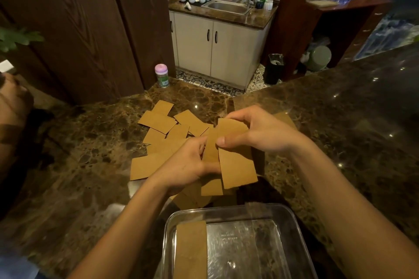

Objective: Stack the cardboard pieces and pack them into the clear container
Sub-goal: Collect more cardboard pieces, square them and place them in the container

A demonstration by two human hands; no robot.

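Several brown cardboard pieces (158, 121) lie scattered and overlapping on the dark marble counter (90, 142). Over the pile, my left hand (188, 163) and my right hand (258, 129) both grip a few cardboard pieces (235, 165) held together, fanned and uneven. My right thumb presses on the top piece. The clear container (292, 233) stands at the near edge, below my hands. A stack of cardboard (190, 251) lies flat along its left side. The rest of its floor is bare.
A pink-lidded jar (162, 76) stands at the counter's far edge. Another person's hand (13, 97) shows at the far left. Beyond the counter are a sink cabinet (217, 50) with cups, a black bin (274, 68) and wooden shelves (340, 2).
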